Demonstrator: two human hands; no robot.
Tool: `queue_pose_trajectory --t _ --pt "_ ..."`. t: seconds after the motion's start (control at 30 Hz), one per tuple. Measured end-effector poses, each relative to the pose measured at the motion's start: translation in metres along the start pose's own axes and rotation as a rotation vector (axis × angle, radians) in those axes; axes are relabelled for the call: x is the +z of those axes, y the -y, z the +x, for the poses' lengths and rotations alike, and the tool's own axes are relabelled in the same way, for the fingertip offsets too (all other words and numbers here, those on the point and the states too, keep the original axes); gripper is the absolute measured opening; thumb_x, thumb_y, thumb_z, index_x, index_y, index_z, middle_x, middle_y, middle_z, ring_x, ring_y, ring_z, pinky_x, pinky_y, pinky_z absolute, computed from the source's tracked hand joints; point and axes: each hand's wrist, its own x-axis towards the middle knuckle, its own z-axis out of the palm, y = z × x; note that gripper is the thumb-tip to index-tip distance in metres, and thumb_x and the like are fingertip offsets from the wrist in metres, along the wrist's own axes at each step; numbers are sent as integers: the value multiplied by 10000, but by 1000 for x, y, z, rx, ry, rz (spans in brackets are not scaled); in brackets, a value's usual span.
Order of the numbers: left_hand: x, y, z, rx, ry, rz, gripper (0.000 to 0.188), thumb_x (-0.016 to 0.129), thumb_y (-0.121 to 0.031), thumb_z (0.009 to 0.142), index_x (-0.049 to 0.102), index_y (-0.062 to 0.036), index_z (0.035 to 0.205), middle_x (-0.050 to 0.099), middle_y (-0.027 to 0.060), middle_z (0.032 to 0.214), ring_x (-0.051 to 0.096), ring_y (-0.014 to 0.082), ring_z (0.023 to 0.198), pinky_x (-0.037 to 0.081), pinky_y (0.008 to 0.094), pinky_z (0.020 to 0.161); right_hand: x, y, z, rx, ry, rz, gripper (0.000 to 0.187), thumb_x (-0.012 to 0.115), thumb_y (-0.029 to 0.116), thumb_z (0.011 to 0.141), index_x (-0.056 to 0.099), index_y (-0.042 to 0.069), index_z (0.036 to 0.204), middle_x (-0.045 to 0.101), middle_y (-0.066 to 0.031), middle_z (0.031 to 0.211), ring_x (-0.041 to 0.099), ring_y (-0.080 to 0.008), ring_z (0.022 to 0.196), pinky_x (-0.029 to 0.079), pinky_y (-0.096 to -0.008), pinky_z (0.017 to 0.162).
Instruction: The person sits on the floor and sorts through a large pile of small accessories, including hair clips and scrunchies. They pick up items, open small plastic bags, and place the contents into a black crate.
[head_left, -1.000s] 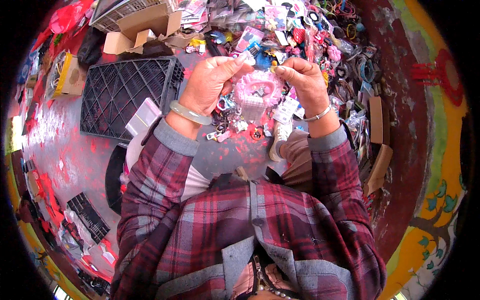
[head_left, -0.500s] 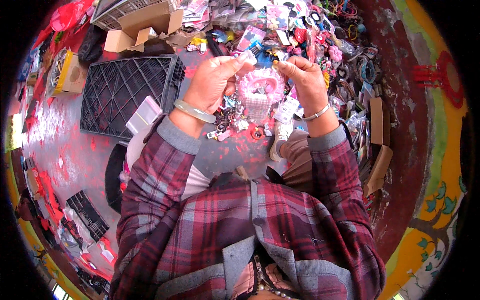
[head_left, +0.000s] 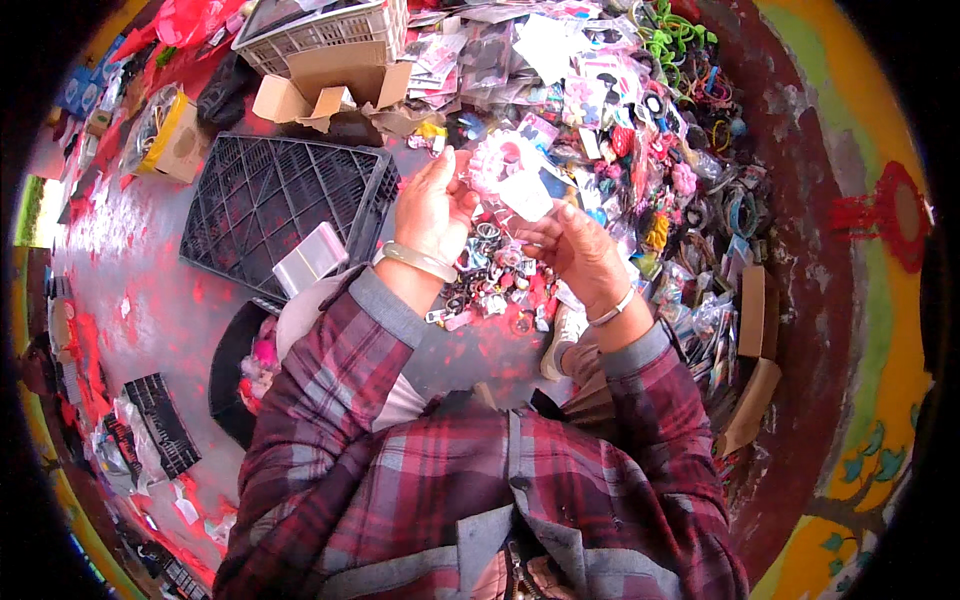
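Note:
A pink ruffled hair scrunchie (head_left: 487,165) with a white card (head_left: 525,195) is held up between my hands, in what looks like a clear plastic bag. My left hand (head_left: 432,212) is closed on its left side, thumb pointing up. At the card's lower right, my right hand (head_left: 582,258) has its thumb and fingers curled against the bag's edge. Part of that grip is hard to make out. Below both hands lies a heap of small hair ties and trinkets (head_left: 492,275) on the floor.
A black plastic crate (head_left: 285,205) lies to the left, with a stack of clear sleeves (head_left: 311,259) at its near corner. An opened cardboard box (head_left: 345,80) and a light basket (head_left: 325,40) stand beyond it. Piled hair accessories (head_left: 650,140) spread along the right.
The bagged scrunchie has tipped and turned, so the white card now points toward the lower right. My right hand has come down from the top edge; my left hand has moved slightly lower.

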Motion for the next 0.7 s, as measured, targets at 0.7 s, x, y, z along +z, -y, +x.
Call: queue_pose_trajectory --t 0.7 --pt "-17 14 0 26 410 475 293 535 -190 865 561 30 1057 629 74 930 579 164 890 429 310 843 -13 36 -2 27 -26 -442 289 543 108 841 566 -52 1080 629 -116 976 610 -204 910 467 -274 815"
